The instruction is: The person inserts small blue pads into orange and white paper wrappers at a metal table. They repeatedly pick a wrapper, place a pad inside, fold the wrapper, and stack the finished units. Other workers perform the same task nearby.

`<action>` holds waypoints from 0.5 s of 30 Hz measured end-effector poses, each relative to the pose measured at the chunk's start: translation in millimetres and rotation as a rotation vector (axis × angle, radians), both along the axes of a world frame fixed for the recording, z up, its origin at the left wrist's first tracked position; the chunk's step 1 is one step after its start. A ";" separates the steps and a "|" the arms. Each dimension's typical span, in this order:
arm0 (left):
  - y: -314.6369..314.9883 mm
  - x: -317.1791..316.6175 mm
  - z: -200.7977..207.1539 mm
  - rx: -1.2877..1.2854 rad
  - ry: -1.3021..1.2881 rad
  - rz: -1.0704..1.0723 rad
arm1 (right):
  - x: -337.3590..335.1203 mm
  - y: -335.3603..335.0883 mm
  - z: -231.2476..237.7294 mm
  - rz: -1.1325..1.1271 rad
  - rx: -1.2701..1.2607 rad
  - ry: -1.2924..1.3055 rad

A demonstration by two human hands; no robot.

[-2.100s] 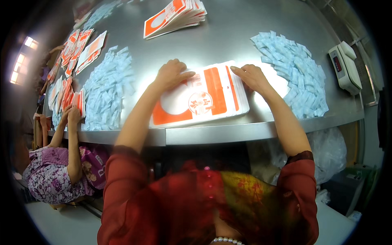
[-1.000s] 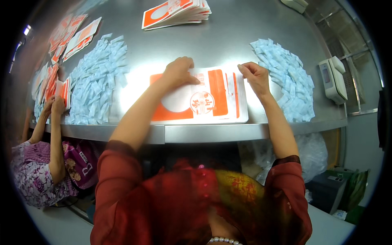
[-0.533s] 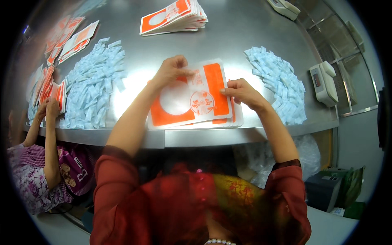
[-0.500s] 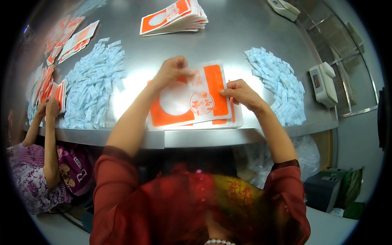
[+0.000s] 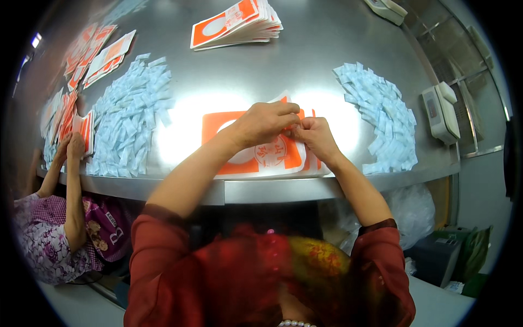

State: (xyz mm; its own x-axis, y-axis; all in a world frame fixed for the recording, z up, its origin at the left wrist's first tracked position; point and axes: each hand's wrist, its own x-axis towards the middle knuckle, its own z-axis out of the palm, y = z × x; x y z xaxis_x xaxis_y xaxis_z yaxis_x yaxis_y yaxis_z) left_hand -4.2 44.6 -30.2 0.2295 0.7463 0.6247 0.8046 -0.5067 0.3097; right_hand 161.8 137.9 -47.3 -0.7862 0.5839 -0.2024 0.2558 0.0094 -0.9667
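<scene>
An orange and white flat packaging bag (image 5: 272, 156) with a pale oval window lies before me at the table's front edge, on top of more such bags. Over its upper right part my left hand (image 5: 267, 121) is closed, its fingertips meeting those of my right hand. My right hand (image 5: 317, 139) pinches the bag's right end, where the edge lifts up. The two hands cover that end, so whatever else lies between the fingers is hidden.
Heaps of small pale blue sachets lie left (image 5: 128, 117) and right (image 5: 381, 117) on the metal table (image 5: 305, 62). A fanned stack of bags (image 5: 237, 24) sits at the back. A white scale (image 5: 440, 113) stands right. At left, a co-worker's hands (image 5: 72, 146) hold orange bags.
My left hand has moved right across the bag to meet my right hand at its right end. The bag's right edge is now lifted. The whole view has shifted slightly.
</scene>
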 end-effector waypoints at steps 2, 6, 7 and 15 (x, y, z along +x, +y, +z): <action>0.0 -0.5 -0.7 0.042 -0.005 0.010 | -4.9 -0.9 7.3 0.021 -0.048 0.052; 1.1 0.4 -5.3 0.136 0.018 0.034 | -3.8 -1.7 21.1 0.028 -0.038 -0.099; 0.4 0.4 -6.3 0.127 0.035 0.046 | -2.5 -1.4 20.6 0.046 -0.039 -0.100; 1.3 -2.9 -10.7 0.004 0.008 0.032 | -4.8 -0.3 22.2 0.092 -0.073 -0.082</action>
